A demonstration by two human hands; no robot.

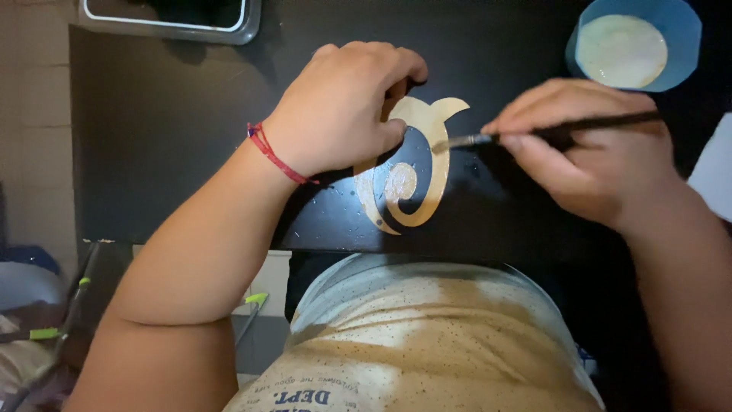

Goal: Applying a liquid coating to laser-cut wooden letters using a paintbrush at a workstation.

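Currently left hand [343,107] pins the tan spiral cutout [415,172] flat on the black desk [168,122], fingers clenched on its top edge. Right hand [595,149] pinches a thin brush [549,131], tip touching the cutout's 2 o'clock edge. Blue cup [671,38] (pale liquid) sits at 1 o'clock, well apart. Bare desk toward 9 o'clock.

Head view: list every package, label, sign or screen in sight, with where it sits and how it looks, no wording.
Screen device: top left on the black table, dark glass in a silver rounded frame, partly cut off.
Printed shirt lettering: bottom centre on the beige speckled shirt, dark blue.
No packages or signs show.
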